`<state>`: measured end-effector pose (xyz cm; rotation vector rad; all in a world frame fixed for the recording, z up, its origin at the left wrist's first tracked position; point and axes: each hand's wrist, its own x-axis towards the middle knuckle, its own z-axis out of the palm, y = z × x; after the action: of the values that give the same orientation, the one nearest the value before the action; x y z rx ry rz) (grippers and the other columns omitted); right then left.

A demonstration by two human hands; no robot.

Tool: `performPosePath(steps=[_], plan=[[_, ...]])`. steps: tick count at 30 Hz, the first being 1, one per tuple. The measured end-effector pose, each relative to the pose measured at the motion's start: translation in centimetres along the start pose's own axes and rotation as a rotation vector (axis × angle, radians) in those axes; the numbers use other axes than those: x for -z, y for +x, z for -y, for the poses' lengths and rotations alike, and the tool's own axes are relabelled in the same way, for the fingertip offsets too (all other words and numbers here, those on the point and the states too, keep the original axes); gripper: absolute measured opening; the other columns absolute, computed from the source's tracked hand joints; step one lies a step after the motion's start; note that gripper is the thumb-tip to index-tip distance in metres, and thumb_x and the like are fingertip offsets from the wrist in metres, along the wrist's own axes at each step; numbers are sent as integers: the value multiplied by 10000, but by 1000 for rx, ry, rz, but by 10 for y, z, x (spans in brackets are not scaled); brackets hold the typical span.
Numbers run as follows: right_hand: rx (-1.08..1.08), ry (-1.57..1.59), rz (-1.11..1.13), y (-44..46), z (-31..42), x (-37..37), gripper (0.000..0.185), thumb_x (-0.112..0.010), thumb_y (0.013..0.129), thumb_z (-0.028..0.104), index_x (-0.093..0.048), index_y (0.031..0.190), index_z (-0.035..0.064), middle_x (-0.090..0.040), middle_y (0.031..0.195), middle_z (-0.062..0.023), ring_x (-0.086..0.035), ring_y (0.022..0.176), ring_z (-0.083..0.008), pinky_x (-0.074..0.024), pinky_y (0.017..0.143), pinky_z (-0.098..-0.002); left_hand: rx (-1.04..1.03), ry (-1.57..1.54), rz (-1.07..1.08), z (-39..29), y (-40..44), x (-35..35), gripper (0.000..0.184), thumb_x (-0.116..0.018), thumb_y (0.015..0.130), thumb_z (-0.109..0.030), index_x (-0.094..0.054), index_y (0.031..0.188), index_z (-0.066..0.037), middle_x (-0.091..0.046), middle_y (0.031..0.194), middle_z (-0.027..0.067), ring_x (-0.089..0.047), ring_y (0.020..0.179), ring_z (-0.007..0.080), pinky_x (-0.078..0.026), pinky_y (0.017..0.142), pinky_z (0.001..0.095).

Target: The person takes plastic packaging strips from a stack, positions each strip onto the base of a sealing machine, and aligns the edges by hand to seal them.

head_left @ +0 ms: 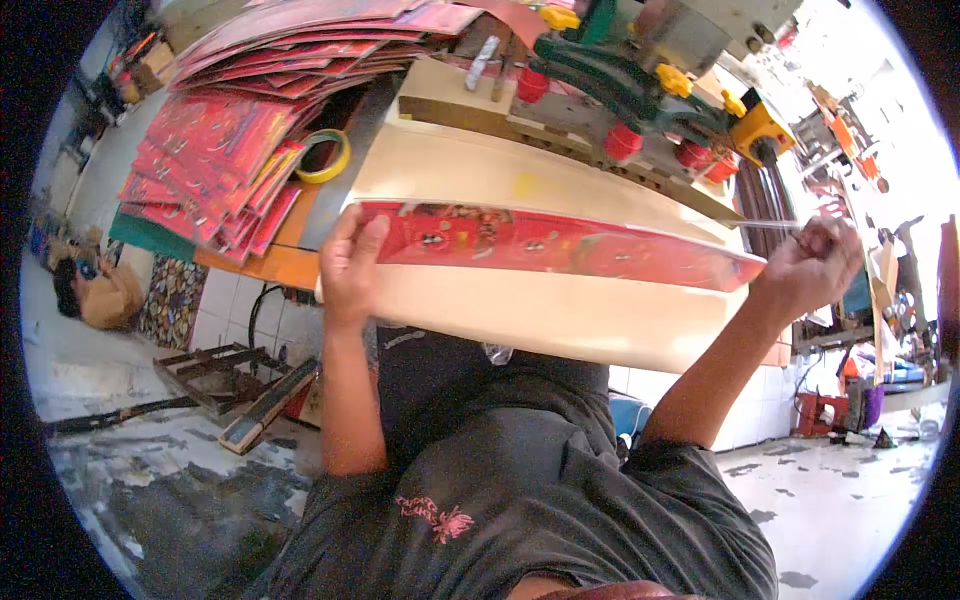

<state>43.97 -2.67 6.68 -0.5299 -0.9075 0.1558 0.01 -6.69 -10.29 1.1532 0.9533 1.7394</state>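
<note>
A long red printed sheet [590, 250], glossy and folded or stacked narrow, lies across the cream board in front of me. My left hand [350, 255] grips its left end, thumb on top. Its right end reaches close to my right wrist. My right hand [815, 262] is raised off the board's right side, slightly blurred, fingers closed on a thin clear strip [768, 224] that points left. The cream board [520, 305] rests on the worktable against my body.
A press-like machine with a green clamp arm [620, 90] and red pads stands behind the board, with a long metal bar [560, 145] below. Piles of red printed sheets [215, 150] and a yellow tape roll [324, 157] are at left. Another person [100, 290] sits far left.
</note>
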Motion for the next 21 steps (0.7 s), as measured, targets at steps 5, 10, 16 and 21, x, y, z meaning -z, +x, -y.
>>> performPosePath(steps=[5, 10, 16, 21], plan=[[65, -365, 191, -16, -6, 40, 42, -604, 1051, 81, -622, 1056, 43, -568, 849, -25, -509, 738, -97, -436, 643, -234, -40, 143, -21, 4, 7, 6, 150, -625, 1072, -175, -651, 1106, -31, -628, 1002, -39, -533, 931, 42, -438, 845, 220], [-45, -852, 858, -68, 18, 8, 265, -764, 933, 127, -660, 1159, 35, -561, 851, -23, -538, 779, -112, -430, 694, -259, -15, 38, 7, 1, 3, 6, 253, -588, 1086, -176, -656, 1242, 11, -697, 1146, 30, -602, 1058, 81, -474, 960, 257], [-55, -840, 1014, -97, 10, -3, 378, -837, 866, 333, -624, 999, 50, -659, 837, -113, -673, 763, -290, -513, 673, -398, -49, 45, 48, 16, 6, 22, 315, -591, 1085, -163, -575, 1348, 9, -664, 1266, 72, -646, 1148, 173, -524, 1019, 365], [-159, -901, 975, -132, 14, -18, 322, -821, 892, 320, -641, 986, 70, -662, 724, -74, -671, 625, -238, -525, 597, -380, -76, 91, 53, 14, 5, 23, 320, -588, 1081, -134, -570, 1367, 10, -656, 1287, 75, -624, 1179, 178, -498, 1057, 379]])
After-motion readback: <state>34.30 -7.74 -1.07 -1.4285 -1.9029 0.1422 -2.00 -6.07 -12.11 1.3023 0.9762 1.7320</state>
